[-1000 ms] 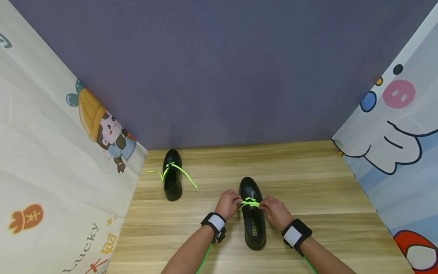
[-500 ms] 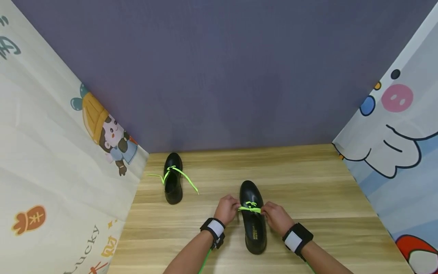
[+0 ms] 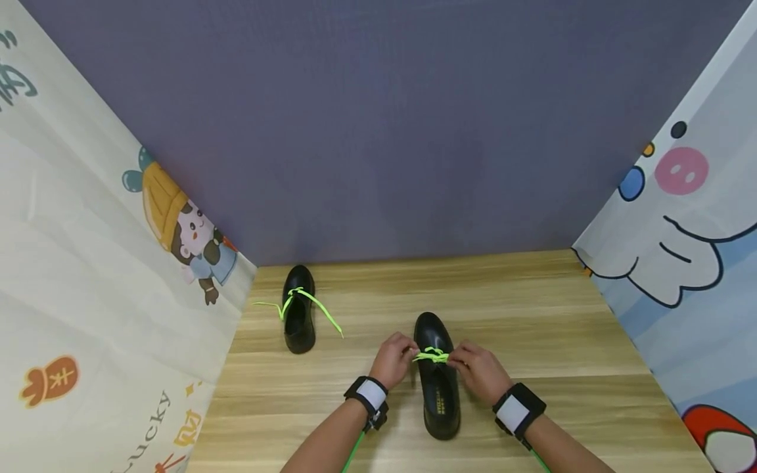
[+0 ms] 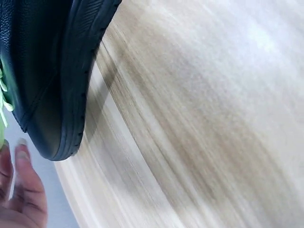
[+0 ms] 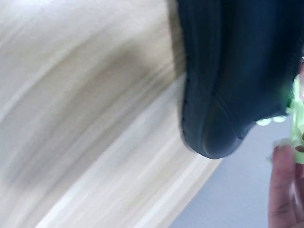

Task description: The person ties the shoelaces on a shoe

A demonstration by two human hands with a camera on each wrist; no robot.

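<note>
A black leather shoe [image 3: 441, 394] stands on the wooden surface, toe pointing away, with a bright green shoelace [image 3: 434, 356] tied in a bow over its throat. My left hand [image 3: 393, 358] pinches the lace's loop at the shoe's left side. On the opposite side my right hand [image 3: 480, 371] pinches the other loop between thumb and fingers. In the left wrist view the shoe's side [image 4: 61, 80] fills the upper left, with fingertips by the lace at the left edge. The right wrist view shows the green lace [image 5: 298, 114] at the fingers.
A second black shoe [image 3: 299, 322] stands at the back left, its green lace ends [image 3: 322, 309] hanging loose to both sides. A dark grey-blue panel [image 3: 408, 131] rises behind the wooden surface [image 3: 532, 309]. Printed cloths flank it at left [image 3: 89, 263] and right [image 3: 698, 263].
Both hands stay on the lace loops. They spread slightly apart half a second ago, and now sit a little closer together. The whole head view has shifted slightly downward.
</note>
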